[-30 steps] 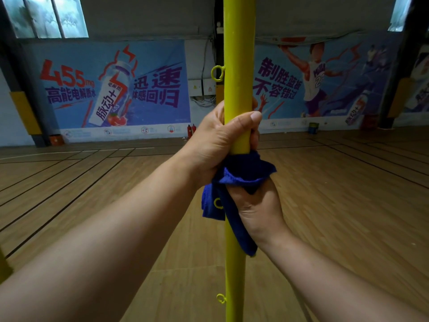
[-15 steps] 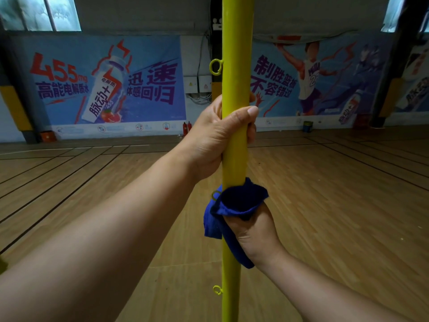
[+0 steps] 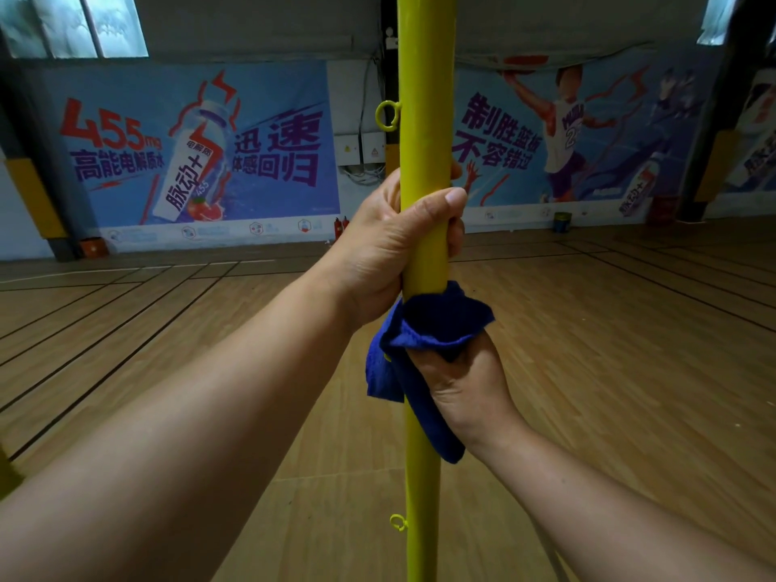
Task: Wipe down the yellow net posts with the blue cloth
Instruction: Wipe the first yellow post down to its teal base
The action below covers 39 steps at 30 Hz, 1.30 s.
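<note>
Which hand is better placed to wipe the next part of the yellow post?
The right hand: it grips the blue cloth wrapped around the post. The left hand only grips the bare post just above.

Upright yellow net post (image 3: 424, 98), bunched blue cloth (image 3: 432, 325) wrapped around it

A wooden court floor (image 3: 609, 371) bears black lines.

The post (image 3: 424, 98) stands upright at centre on the floor (image 3: 609, 350). The left hand (image 3: 394, 249) is on the post, directly above the cloth (image 3: 424, 329). The right hand (image 3: 466, 380) sits below, on the cloth. The banners (image 3: 201, 149) line the wall behind.
</note>
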### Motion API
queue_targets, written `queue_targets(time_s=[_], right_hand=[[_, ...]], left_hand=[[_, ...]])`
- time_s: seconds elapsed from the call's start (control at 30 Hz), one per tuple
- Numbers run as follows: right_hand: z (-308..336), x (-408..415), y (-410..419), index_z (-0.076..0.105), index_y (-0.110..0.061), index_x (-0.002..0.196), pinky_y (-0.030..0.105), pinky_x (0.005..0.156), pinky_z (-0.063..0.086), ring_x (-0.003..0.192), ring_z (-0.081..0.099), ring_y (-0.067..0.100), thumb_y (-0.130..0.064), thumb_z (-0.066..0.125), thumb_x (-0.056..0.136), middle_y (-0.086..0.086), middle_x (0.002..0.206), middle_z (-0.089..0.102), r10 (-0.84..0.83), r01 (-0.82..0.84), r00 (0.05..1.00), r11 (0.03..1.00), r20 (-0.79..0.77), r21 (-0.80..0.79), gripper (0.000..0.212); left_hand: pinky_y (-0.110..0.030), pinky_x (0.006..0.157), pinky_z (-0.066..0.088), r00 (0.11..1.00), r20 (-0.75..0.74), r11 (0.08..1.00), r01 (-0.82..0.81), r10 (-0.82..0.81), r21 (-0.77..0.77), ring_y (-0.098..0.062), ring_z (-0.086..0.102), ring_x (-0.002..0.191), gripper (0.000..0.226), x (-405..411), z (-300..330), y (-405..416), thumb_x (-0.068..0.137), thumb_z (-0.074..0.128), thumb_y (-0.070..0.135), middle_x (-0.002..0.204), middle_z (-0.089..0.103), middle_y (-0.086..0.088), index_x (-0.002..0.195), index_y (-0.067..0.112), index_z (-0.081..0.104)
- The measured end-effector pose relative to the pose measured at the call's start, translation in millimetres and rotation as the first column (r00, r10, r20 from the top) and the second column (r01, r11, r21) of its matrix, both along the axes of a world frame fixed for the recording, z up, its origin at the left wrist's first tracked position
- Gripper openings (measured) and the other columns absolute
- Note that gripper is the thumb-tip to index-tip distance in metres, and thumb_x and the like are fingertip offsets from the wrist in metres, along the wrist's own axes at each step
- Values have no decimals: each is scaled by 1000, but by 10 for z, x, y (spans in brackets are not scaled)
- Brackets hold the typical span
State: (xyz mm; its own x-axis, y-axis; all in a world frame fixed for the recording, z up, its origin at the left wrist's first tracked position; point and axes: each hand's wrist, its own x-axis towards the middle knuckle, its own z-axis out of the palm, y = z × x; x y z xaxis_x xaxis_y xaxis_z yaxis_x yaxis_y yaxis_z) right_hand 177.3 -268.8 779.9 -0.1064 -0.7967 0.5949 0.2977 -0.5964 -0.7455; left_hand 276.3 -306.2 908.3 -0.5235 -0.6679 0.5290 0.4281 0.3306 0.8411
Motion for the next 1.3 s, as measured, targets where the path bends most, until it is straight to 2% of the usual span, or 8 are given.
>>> queue_targets(time_s=[0.3, 0.5, 0.6, 0.73, 0.83, 1.07, 1.2, 1.3], right_hand=[[-428, -44, 49, 59, 6, 113, 30, 79, 57, 93, 68, 24, -4, 78, 79, 25, 101, 68, 50, -47, 999, 990, -17, 130, 40], [-535, -48, 143, 60, 6, 99, 28, 67, 54, 71, 66, 18, -9, 81, 76, 11, 79, 68, 23, -10, 997, 983, -71, 184, 35], [-603, -80, 184, 62, 0, 94, 37, 67, 51, 64, 64, 18, -12, 81, 83, 14, 76, 68, 2, 17, 995, 983, -102, 185, 25], [-581, -69, 274, 66, -31, 71, 30, 49, 32, 44, 43, 17, -42, 75, 89, -9, 56, 58, -59, 63, 992, 997, -109, 39, 23], [-563, -55, 299, 63, -30, 67, 21, 54, 39, 42, 39, 19, -41, 69, 94, -2, 49, 50, -65, 63, 996, 997, -55, -37, 30], [-349, -135, 197, 73, -34, 96, 15, 77, 53, 93, 73, 7, -39, 68, 92, -10, 94, 78, -291, 294, 955, 953, -48, 73, 9], [-99, -155, 190, 72, -32, 99, 55, 90, 57, 99, 70, 40, -36, 68, 91, 15, 100, 73, -203, 203, 979, 979, -33, -19, 9], [-204, -186, 216, 70, -20, 93, 47, 84, 61, 92, 71, 33, -37, 69, 89, 10, 94, 73, -181, 179, 983, 983, -24, -47, 17]], left_hand=[[-28, 71, 56, 1000, -7, 1000, 5, -5, -18, -13, 62, 73, 32, 14, -15, 42, 95, 62, 7, 88, 62, -2, 125, 9, 51], [-28, 71, 56, 999, -30, 1000, -20, 19, -14, -14, 63, 73, 28, 10, -50, 84, 93, 63, 5, 84, 65, -1, 120, 12, 56], [-32, 69, 57, 989, 97, 994, -105, 109, -39, -18, 65, 71, 24, 32, -179, 90, 89, 70, 11, 80, 66, -4, 111, 12, 60], [-33, 71, 60, 945, 257, 978, -211, 204, -1, -21, 70, 73, 35, 80, -521, 99, 77, 77, 32, 78, 71, -5, 98, 10, 61], [-32, 72, 58, 931, 313, 976, -212, 189, 43, -21, 70, 75, 33, 93, -683, 104, 81, 76, 39, 79, 71, -7, 92, 10, 63], [-30, 89, 58, 953, 283, 973, -163, 112, 162, -21, 70, 102, 44, 68, -749, 117, 83, 76, 35, 108, 74, -9, 113, 3, 69], [-27, 84, 57, 972, 229, 971, -105, 55, 214, -19, 70, 105, 50, 53, -764, 95, 84, 67, 28, 113, 73, -8, 129, 7, 65], [-30, 93, 55, 977, 213, 970, -69, 19, 232, -22, 67, 115, 58, 51, -796, 85, 80, 78, 36, 122, 71, -8, 131, 12, 66]])
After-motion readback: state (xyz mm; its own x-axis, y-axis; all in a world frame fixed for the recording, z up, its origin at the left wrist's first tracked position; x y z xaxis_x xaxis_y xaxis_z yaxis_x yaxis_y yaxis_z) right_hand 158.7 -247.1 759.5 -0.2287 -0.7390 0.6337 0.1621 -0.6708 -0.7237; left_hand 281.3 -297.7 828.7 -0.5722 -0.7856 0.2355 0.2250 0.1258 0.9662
